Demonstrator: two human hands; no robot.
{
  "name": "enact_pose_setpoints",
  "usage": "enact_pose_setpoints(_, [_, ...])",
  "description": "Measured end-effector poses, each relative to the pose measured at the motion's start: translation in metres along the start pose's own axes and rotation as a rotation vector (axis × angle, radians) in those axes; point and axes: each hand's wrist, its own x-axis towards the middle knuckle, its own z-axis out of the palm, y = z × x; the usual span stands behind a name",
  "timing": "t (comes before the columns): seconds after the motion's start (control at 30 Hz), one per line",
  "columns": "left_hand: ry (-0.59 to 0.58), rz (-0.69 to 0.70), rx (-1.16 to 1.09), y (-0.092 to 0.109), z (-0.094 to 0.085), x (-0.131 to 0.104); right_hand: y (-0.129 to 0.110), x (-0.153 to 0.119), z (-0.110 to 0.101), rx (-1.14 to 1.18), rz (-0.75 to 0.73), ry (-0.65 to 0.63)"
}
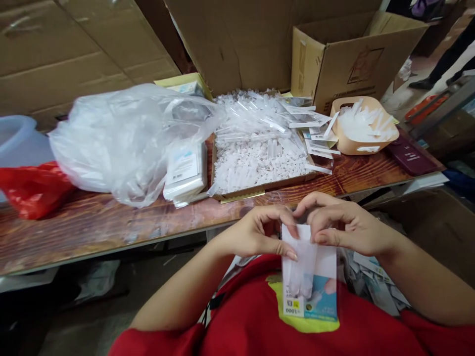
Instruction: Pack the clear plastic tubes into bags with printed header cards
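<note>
Both of my hands hold one small clear packet (309, 277) with a white and blue printed card, hanging upright in front of my red shirt. My left hand (260, 230) pinches its top left corner with thumb and fingers. My right hand (343, 225) grips the top edge from the right, fingers curled over the opening. Small white pieces show inside the packet's lower half. Just beyond my hands, on the wooden table (92, 222), a shallow cardboard tray (260, 190) is heaped with small white plastic pieces (256, 158).
A big clear plastic bag (122, 133) lies at left with a stack of packets (185, 173) beside it. A red bag (33, 190) sits far left. A tan bowl (365, 126) of white pieces and open cardboard boxes (352, 54) stand behind. Loose packets (374, 282) lie at my right.
</note>
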Motion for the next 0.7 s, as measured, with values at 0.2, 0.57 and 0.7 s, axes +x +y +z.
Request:
enact_pose_setpoints(0.2, [0.0,0.054,0.117,0.002,-0.005,-0.007,0.001,0.003,0.005,-0.055,-0.051,-0.027])
enact_pose_setpoints(0.57, [0.634,0.145,0.239,-0.006,0.011,-0.012,0.013,-0.004,0.024,-0.077,-0.013,0.479])
enact_pose_setpoints(0.7, [0.676,0.14,0.408,-0.003,0.015,-0.01,0.014,-0.004,0.022,-0.091,-0.005,0.506])
